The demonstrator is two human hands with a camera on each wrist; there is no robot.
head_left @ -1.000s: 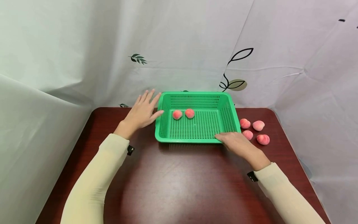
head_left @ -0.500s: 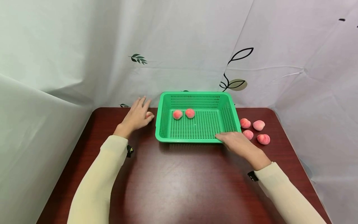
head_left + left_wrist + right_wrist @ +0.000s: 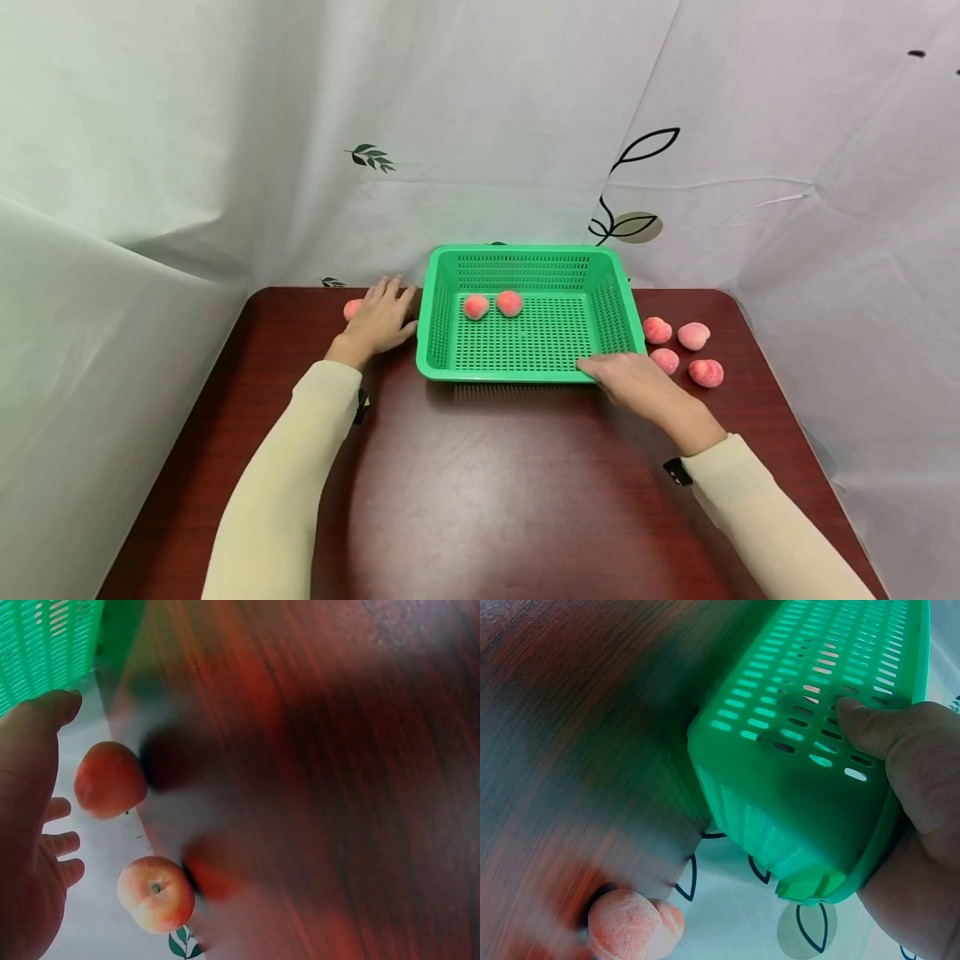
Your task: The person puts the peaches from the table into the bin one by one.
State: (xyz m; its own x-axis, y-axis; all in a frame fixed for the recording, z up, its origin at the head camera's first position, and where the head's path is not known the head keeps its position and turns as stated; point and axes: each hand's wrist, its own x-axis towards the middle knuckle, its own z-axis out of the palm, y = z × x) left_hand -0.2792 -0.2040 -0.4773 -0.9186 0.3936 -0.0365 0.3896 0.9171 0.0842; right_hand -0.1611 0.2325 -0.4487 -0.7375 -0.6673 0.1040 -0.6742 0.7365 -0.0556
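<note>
A green perforated plastic basket (image 3: 517, 377) sits at the back of the table, holding two peaches, a left one (image 3: 476, 307) and a right one (image 3: 509, 303). My left hand (image 3: 378, 321) hovers with spread fingers left of the basket. In the left wrist view, a nearer peach (image 3: 110, 780) lies in front of its thumb and fingers, with a visible gap. Another peach (image 3: 155, 894) rests further along, partly seen beside the hand in the head view. My right hand (image 3: 637, 383) grips the basket's near right corner, its thumb (image 3: 866, 724) against the slotted wall.
Several peaches (image 3: 693, 336) lie on the dark red-brown table (image 3: 465, 492) to the right of the basket, close to my right hand. White cloth (image 3: 480, 125) with leaf prints hangs behind the table and along both sides.
My left hand has left the basket's left rim, moved left, then shifted back slightly right over a peach. A peach now shows on its left side. The right hand and basket stay put.
</note>
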